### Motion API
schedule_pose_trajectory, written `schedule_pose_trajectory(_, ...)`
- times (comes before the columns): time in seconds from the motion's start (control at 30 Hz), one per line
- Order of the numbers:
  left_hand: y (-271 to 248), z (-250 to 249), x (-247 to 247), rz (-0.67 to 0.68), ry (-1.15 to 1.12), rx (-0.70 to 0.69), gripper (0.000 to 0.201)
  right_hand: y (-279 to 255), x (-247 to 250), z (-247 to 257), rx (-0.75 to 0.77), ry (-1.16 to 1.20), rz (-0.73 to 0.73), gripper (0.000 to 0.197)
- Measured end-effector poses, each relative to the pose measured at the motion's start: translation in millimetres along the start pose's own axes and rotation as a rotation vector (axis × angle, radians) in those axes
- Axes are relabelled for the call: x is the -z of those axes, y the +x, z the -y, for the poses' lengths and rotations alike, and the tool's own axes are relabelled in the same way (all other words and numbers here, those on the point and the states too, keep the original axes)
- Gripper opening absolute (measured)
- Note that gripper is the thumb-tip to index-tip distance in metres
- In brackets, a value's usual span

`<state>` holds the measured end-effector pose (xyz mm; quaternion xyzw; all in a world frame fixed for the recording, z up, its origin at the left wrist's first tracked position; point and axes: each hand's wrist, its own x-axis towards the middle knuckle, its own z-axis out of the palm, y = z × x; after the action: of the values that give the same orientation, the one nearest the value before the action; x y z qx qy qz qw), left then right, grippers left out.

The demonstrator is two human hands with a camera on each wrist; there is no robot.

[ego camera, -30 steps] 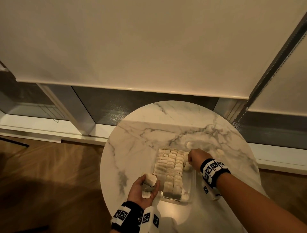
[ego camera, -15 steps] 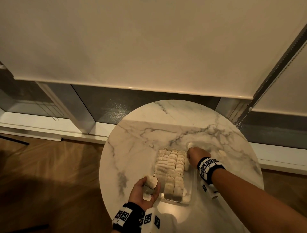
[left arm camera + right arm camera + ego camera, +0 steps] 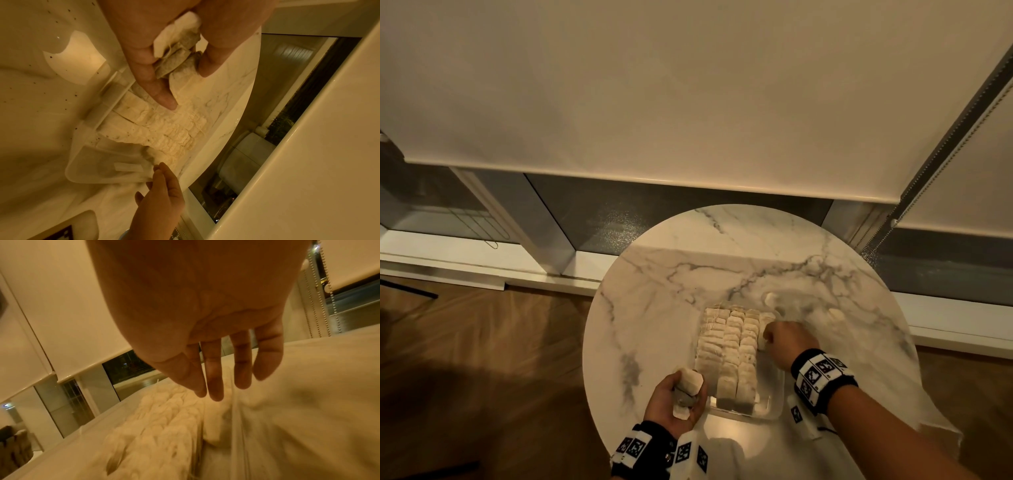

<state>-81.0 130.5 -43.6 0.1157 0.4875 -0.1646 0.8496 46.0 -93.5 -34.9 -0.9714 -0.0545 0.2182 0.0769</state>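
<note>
A clear plastic tray (image 3: 770,409) (image 3: 98,172) on the round marble table (image 3: 671,291) holds rows of pale tea bags (image 3: 729,346) (image 3: 164,129) (image 3: 164,418). My left hand (image 3: 678,397) (image 3: 187,88) hovers at the tray's near left corner and grips a small bunch of tea bags (image 3: 690,380) (image 3: 179,48) between thumb and fingers. My right hand (image 3: 774,337) (image 3: 159,168) (image 3: 224,389) reaches down over the tray's right column. Its fingers are straight and close together, with the tips at the tea bags there, and it holds nothing.
Two small pale pieces (image 3: 770,298) (image 3: 835,313) lie on the marble beyond the tray. A lowered roller blind (image 3: 654,102) with a bead chain (image 3: 928,171) hangs behind the table. Wooden floor (image 3: 482,359) lies to the left.
My right hand has slid a little nearer along the tray's right column. The left hand keeps its bunch of tea bags in about the same place.
</note>
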Motion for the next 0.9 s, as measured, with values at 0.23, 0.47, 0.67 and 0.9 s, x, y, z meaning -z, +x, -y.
schedule_pose_trajectory(0.23,2,2,2,-0.016,0.004,-0.023,0.022,-11,-11,5,-0.004,-0.005,0.112,0.028)
schedule_pose_trajectory(0.47,-5,3,-2,-0.015,0.011,-0.037,0.021,-15,-7,6,0.021,0.084,0.119,0.029)
schedule_pose_trajectory(0.67,-20,9,-13,0.072,-0.021,-0.041,0.026,-27,3,7,0.123,0.063,0.113,0.030)
schedule_pose_trajectory(0.9,-34,21,-36,0.188,0.039,-0.024,0.040,-73,24,27,0.252,0.346,-0.087,0.027)
